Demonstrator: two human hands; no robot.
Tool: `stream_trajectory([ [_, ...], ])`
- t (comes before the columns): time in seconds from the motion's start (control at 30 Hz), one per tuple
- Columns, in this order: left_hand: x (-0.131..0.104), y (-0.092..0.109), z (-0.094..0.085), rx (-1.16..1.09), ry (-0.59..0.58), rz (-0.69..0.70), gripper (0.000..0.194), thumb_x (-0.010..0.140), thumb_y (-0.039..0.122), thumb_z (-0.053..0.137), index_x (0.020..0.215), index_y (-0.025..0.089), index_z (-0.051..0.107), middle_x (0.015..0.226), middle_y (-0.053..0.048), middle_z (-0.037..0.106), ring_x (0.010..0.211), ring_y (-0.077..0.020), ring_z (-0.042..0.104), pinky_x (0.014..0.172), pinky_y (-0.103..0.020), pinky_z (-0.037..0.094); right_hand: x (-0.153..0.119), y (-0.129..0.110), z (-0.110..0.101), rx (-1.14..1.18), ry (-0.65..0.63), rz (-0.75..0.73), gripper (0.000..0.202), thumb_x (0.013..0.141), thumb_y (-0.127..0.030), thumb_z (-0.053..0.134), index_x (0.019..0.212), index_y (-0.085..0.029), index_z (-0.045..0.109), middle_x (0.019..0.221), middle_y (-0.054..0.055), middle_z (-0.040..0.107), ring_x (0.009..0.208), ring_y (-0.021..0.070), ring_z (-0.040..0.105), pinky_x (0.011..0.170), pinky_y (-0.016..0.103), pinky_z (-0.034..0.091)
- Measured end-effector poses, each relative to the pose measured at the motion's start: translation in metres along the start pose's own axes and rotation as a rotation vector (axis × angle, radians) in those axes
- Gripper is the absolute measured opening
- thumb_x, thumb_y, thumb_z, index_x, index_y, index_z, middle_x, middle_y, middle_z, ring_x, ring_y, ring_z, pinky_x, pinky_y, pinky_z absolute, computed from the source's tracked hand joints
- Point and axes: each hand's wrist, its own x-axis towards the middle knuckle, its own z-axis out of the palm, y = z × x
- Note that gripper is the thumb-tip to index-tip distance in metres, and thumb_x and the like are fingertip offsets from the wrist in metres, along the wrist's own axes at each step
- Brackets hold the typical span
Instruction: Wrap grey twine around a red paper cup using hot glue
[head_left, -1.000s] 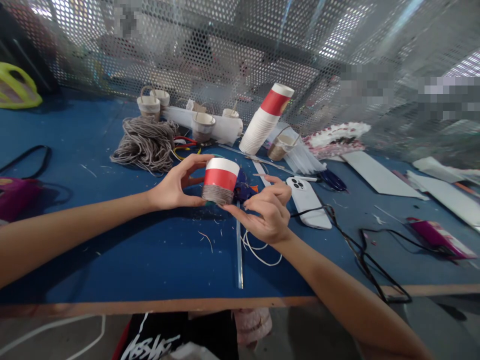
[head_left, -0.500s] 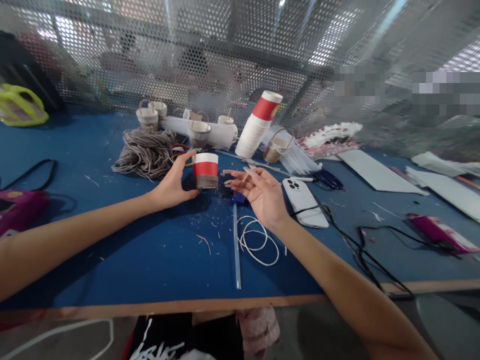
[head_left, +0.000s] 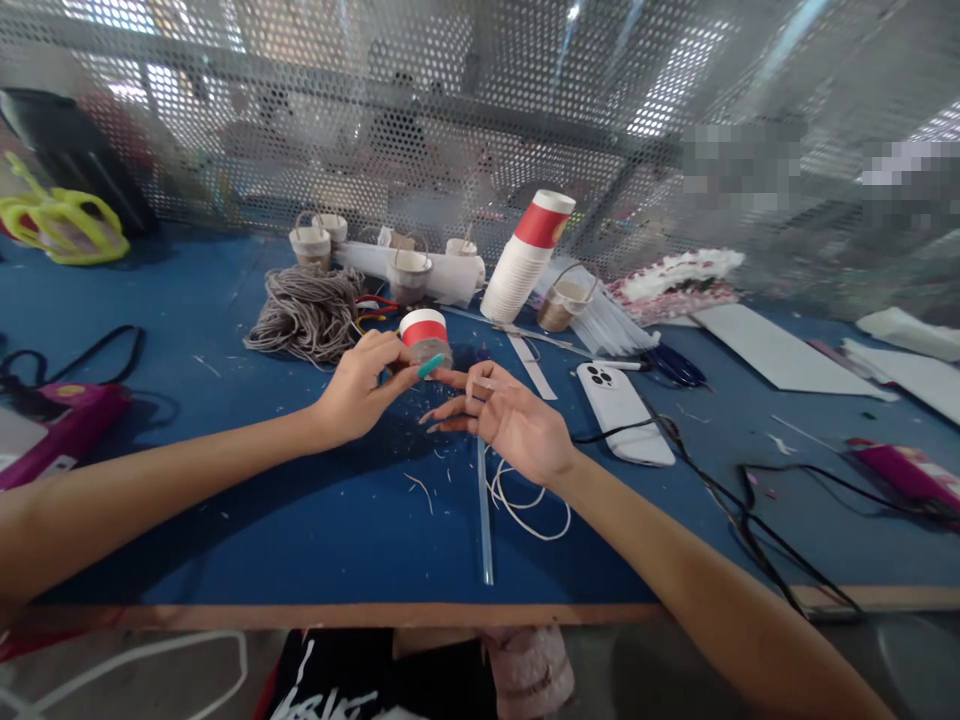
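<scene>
A paper cup (head_left: 424, 328) with a white end, a red band and grey cord wound around its lower part is near the middle of the table. My left hand (head_left: 367, 380) is closed at its left side. The fingers curl by the cup, and the thumb, with a teal nail, crosses its front; the fingertips are partly hidden. My right hand (head_left: 521, 420) is palm up just to the right, with its fingers stretched out and apart. Its index fingertip meets my left thumb. A small pale piece or nail shows between its fingers, too small to tell.
Grey cord (head_left: 304, 312) lies in a bundle behind my left hand. Further back stand stacked paper cups (head_left: 521, 265) and cord-wrapped cups (head_left: 409, 275). A clear glue stick (head_left: 485, 520), white cord (head_left: 536, 530) and a phone (head_left: 626, 415) are nearby. A purple glue gun (head_left: 82, 420) lies left.
My left hand has turned, bringing its thumb across the cup's front. My right hand has come closer, and its index finger now meets the left thumb. The view has shifted slightly.
</scene>
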Motion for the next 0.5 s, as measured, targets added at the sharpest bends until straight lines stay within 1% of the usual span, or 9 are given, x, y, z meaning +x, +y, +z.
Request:
stream_trajectory([
  [0.07,0.002,0.003,0.0,-0.095,-0.013,-0.013,0.032,0.095,0.037,0.055,0.069,0.019,0.058,0.066,0.0,0.056,0.066,-0.0135,0.048,0.064,-0.028,0.041,0.0,0.0,-0.002,-0.018,-0.037,-0.003,0.024,0.082,-0.044,0.059,0.086,-0.025,0.047,0.137,0.013,0.065,0.092,0.0234,0.076,0.084,0.047,0.061],
  [0.17,0.004,0.005,-0.001,-0.239,-0.021,-0.03,0.031,0.092,0.036,0.061,0.067,0.018,0.058,0.066,0.001,0.056,0.063,-0.0105,0.048,0.061,-0.024,0.041,0.0,-0.002,-0.005,-0.031,-0.073,0.008,0.021,0.086,-0.045,0.05,0.083,-0.025,0.045,0.134,0.013,0.067,0.095,0.0249,0.075,0.085,0.048,0.06],
  [0.27,0.006,0.008,-0.002,-0.364,-0.018,-0.066,0.032,0.089,0.04,0.065,0.067,0.017,0.06,0.066,0.0,0.058,0.062,-0.0097,0.049,0.058,-0.024,0.041,0.001,-0.006,-0.006,-0.018,-0.079,0.016,0.021,0.088,-0.044,0.042,0.079,-0.025,0.045,0.127,0.013,0.07,0.092,0.0248,0.075,0.083,0.049,0.06],
  [0.37,0.009,0.011,-0.004,-0.429,-0.021,-0.075,0.035,0.087,0.046,0.068,0.067,0.017,0.063,0.065,0.0,0.059,0.061,-0.0102,0.049,0.057,-0.026,0.04,0.001,-0.008,-0.006,-0.088,-0.093,0.006,0.021,0.089,-0.042,0.038,0.077,-0.025,0.041,0.12,0.013,0.073,0.086,0.0241,0.075,0.079,0.048,0.06],
  [0.43,0.014,0.012,-0.009,-0.459,-0.015,-0.07,0.036,0.086,0.048,0.068,0.067,0.018,0.063,0.065,0.0,0.058,0.06,-0.0104,0.049,0.057,-0.026,0.041,0.002,-0.01,-0.009,-0.165,-0.077,-0.029,0.02,0.089,-0.041,0.034,0.076,-0.026,0.039,0.117,0.013,0.073,0.079,0.023,0.074,0.078,0.048,0.06],
  [0.5,0.021,0.012,-0.017,-0.482,0.04,-0.074,0.035,0.086,0.048,0.068,0.066,0.019,0.061,0.064,0.001,0.056,0.058,-0.0097,0.048,0.054,-0.025,0.04,0.005,-0.011,-0.014,-0.215,-0.01,-0.071,0.02,0.09,-0.039,0.032,0.076,-0.026,0.038,0.113,0.013,0.074,0.072,0.022,0.073,0.076,0.049,0.061],
])
